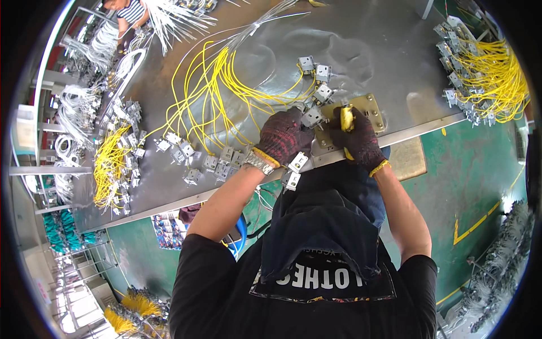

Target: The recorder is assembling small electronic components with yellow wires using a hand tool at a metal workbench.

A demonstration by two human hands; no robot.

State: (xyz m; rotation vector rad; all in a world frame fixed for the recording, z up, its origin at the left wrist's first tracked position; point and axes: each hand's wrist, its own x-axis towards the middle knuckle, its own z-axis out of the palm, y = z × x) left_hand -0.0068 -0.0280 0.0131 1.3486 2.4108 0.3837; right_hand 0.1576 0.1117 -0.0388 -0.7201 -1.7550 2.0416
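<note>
Both hands wear dark knitted gloves with yellow cuffs, over the table's front edge. My left hand (pixel 285 135) is closed around a small silvery metal switch box (pixel 312 117), at the left edge of a brass-coloured fixture plate (pixel 370 107). Beside it, my right hand (pixel 361 138) grips a short yellow-handled tool (pixel 346 117); its working end is hidden. More metal boxes (pixel 323 93) lie just beyond the left hand. Long yellow wires (pixel 220 85) fan out across the metal tabletop (pixel 406 73) to other boxes (pixel 223 164) left of my wrist.
A bundle of yellow-wired boxes (pixel 485 79) lies at the table's far right, another (pixel 113 161) at the left. White wire bundles (pixel 79 107) hang on racks at the left. A co-worker in a striped top (pixel 132 12) is at the far left. Wire racks (pixel 491 277) stand on the green floor.
</note>
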